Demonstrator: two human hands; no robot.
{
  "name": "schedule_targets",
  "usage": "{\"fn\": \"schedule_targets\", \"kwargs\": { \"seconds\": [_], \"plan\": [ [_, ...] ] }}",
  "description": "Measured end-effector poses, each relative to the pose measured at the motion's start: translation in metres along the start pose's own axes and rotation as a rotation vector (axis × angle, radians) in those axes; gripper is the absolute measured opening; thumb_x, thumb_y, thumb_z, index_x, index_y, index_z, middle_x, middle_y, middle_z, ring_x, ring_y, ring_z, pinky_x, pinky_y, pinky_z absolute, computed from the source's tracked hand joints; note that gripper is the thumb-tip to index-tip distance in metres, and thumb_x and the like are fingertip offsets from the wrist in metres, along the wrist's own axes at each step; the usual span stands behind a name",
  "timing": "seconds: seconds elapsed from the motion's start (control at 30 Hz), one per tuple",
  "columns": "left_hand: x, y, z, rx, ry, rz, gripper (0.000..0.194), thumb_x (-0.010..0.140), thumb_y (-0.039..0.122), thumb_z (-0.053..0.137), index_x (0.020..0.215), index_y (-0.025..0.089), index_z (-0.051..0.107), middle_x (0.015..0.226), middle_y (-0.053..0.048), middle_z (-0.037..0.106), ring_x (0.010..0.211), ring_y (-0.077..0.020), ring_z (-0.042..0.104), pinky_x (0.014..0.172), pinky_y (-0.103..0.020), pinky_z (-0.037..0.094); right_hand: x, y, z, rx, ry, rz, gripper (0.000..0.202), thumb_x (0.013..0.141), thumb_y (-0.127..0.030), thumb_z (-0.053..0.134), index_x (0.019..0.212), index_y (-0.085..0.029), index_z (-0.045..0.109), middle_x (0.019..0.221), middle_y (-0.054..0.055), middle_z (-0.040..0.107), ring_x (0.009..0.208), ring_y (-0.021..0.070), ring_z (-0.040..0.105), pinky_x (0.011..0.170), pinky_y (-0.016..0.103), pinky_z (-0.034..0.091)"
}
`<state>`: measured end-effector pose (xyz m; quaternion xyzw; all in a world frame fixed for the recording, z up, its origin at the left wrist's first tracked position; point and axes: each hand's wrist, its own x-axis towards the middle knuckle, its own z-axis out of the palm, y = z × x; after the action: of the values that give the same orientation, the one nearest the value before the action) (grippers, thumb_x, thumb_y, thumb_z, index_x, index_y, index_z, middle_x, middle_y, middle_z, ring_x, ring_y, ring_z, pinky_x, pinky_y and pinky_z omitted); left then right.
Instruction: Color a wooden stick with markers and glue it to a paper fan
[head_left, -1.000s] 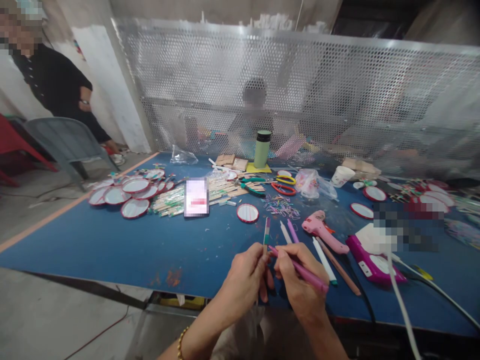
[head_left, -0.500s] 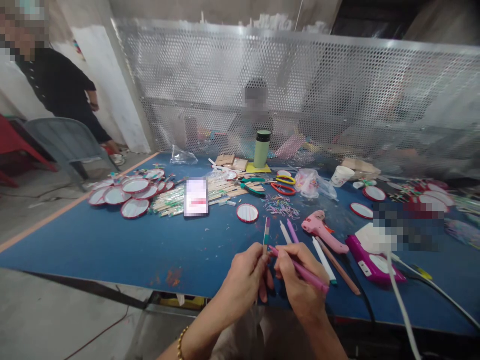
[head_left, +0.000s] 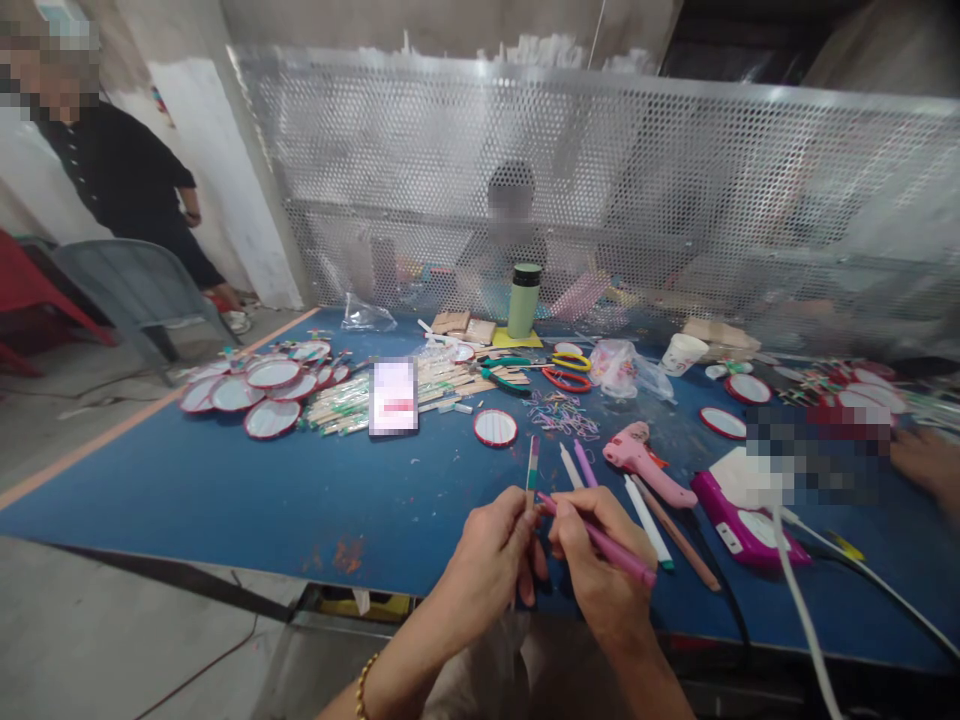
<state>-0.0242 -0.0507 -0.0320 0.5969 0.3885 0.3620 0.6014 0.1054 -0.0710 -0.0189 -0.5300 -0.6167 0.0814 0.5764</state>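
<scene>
Striped stick and pink marker meet in two hands, lower centre of the frame.
The left hand pinches one stick, its banded end standing up out of the grip; the right hand's grip closes round one pink marker, its tip beside the stick, perhaps touching, though too small to be sure. Right of centre on the table lie four loose pens and one pink glue gun.

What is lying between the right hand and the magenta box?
Between the right hand and the magenta box lie a white pen, a brown pen and a black cable, in the head view.
</scene>
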Motion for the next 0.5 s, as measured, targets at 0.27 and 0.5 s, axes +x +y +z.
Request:
{"fn": "schedule_targets", "kwargs": {
  "seconds": [0.27, 0.5],
  "plan": [
    [-0.0009, 0.0016, 0.0011, -0.012, -0.003, 0.004, 0.038, 0.097, 0.056, 0.041, 0.082, 0.020, 0.044, 0.057, 0.004, 0.058, 0.036, -0.0059, 0.048, 0.036, -0.015, 0.032, -0.0019, 0.0026, 0.0013, 0.003, 0.039, -0.034, 0.021, 0.091, -0.024, 0.056, 0.073, -0.020, 0.066, 0.055, -0.003, 0.062, 0.046, 0.0119, 0.059, 0.046, 0.022, 0.047],
    [-0.0004, 0.0023, 0.0011, -0.025, -0.006, -0.003, 0.040, 0.095, 0.059, 0.041, 0.081, 0.021, 0.043, 0.058, 0.004, 0.057, 0.035, -0.0064, 0.048, 0.036, -0.016, 0.031, -0.0026, -0.0018, 0.0009, 0.002, 0.053, -0.099, 0.020, 0.091, -0.022, 0.057, 0.074, -0.020, 0.066, 0.058, -0.003, 0.065, 0.047, 0.0113, 0.060, 0.048, 0.020, 0.049]
  ]
}}
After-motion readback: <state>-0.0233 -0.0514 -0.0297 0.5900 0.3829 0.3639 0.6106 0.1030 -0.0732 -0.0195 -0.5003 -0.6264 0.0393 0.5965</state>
